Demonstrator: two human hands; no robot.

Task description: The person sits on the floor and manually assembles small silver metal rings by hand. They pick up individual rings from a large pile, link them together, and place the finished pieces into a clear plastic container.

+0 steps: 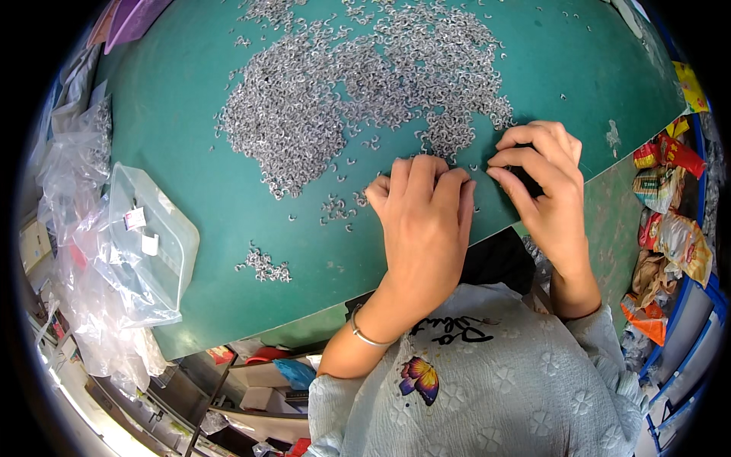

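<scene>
Clock: 12 = far side of table.

Left hand [426,209]: palm down over the green table [594,61], fingers bent, tips down by the near edge of the clip pile [304,99]. Underside is hidden, can't tell if it grips a clip. Bangle [370,340] on that wrist.

Right hand [548,164]: at 2 o'clock from left, well curled, thumb and index tips narrow, almost meeting. Can't tell if a clip sits between them.

Clips: small, grey, C-shaped. Main pile spreads at 11 o'clock from left hand, 10 from right. Loose bits [335,209] at 9 from left hand; small cluster [265,264] at 8, apart from the pile.

Around: clear tub [183,244] on its side near 9 from left hand, plastic bags [72,171] beside it. Purple bin [133,23] at 10. Snack packets [670,198] near 4 from right hand.
</scene>
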